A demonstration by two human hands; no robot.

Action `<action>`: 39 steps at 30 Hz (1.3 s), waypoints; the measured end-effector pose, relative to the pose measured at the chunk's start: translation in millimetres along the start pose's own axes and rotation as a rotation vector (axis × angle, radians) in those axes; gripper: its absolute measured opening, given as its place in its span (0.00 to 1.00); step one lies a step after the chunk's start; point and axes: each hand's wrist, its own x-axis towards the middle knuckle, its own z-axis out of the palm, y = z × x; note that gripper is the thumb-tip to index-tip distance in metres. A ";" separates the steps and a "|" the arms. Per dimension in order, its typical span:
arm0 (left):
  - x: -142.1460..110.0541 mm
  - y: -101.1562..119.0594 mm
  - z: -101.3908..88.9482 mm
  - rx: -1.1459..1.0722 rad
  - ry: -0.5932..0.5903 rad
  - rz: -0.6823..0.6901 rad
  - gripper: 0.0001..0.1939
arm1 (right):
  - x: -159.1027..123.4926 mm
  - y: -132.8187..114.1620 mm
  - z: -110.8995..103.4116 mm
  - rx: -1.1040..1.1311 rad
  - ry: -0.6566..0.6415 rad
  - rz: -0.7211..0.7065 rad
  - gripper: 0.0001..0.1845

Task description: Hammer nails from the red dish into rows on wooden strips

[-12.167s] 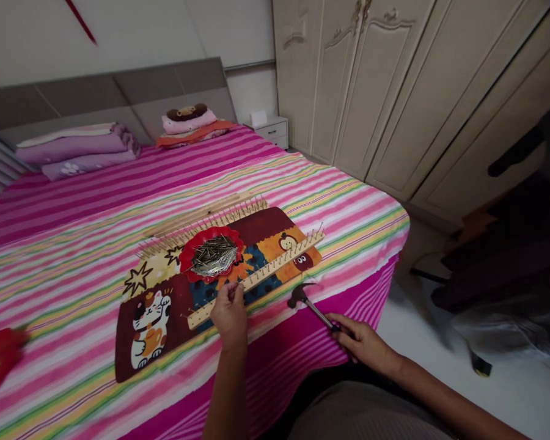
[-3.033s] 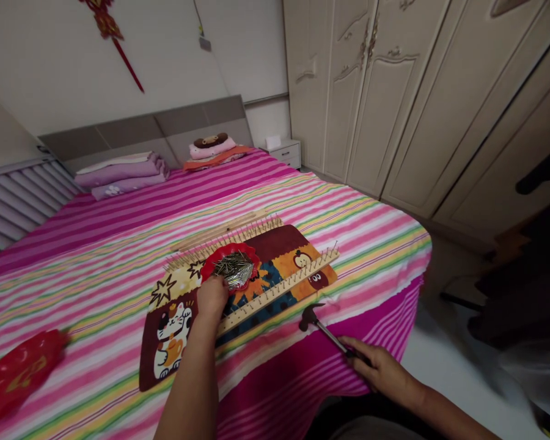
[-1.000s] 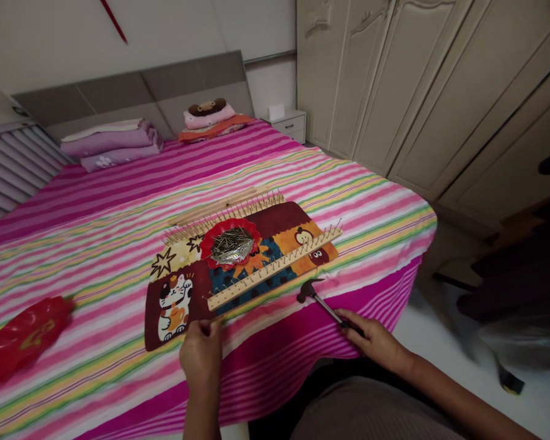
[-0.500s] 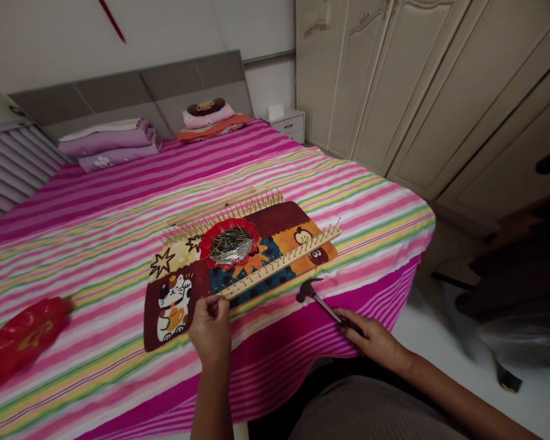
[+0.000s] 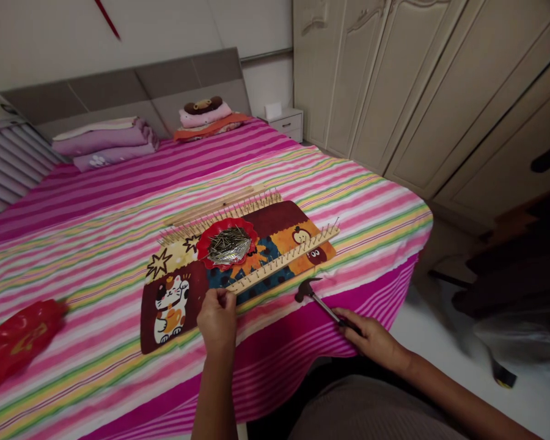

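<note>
My left hand (image 5: 217,321) is closed in a pinch at the near left end of a wooden strip (image 5: 275,266) with several nails standing in a row along it. The fingertips hide that end, so whatever is pinched cannot be made out. In my right hand (image 5: 371,339) is the dark handle of a claw hammer (image 5: 323,304), its head just above the bedspread, to the right of the strip. A red scalloped dish (image 5: 203,252) full of loose nails (image 5: 231,245) sits behind the strip, on a patterned mat (image 5: 195,311).
Beyond the dish lies another strip studded with upright nails (image 5: 224,214), with a bare wooden strip (image 5: 215,206) behind it. A red plastic bag (image 5: 21,342) rests at left on the striped bedspread (image 5: 96,311). Folded bedding (image 5: 107,143) is stacked near the headboard; wardrobes (image 5: 385,79) stand at right.
My left hand has shifted slightly right and now covers the strip's near end. The right hand and hammer hold almost the same place. The view has turned a little.
</note>
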 end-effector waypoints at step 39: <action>-6.7 -19.8 50.9 -0.334 0.217 0.083 0.12 | 51.8 -144.3 1.5 -0.212 -0.004 -0.536 0.26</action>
